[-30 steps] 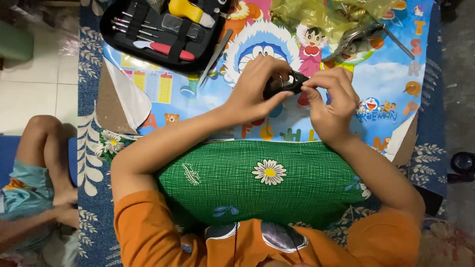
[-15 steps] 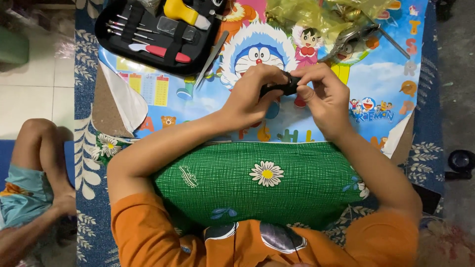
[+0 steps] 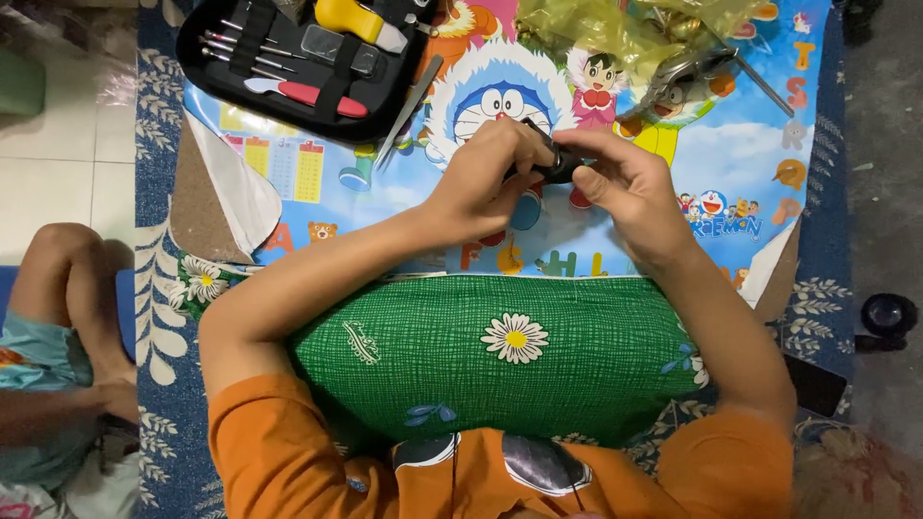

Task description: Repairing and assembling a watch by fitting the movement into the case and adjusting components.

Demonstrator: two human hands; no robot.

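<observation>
A small black object [image 3: 556, 165], hard and dark, too hidden to identify, is being held above a glossy cartoon-printed mat [image 3: 731, 163]. The left hand [image 3: 481, 183] is pinching one end with curled fingers; the right hand [image 3: 630, 192] is closing its fingers on the other. Judged step: fine work on the object; the next move is calling for a steady grip. Metal tweezers [image 3: 409, 108] are lying beside an open black tool case [image 3: 288, 67]. A green daisy-patterned cushion [image 3: 500, 356] is supporting both forearms.

A cartoon mat [image 3: 760, 154] carries a black tool case [image 3: 288, 72], tweezers [image 3: 409, 111], and seemingly crumpled plastic [image 3: 596, 29].
</observation>
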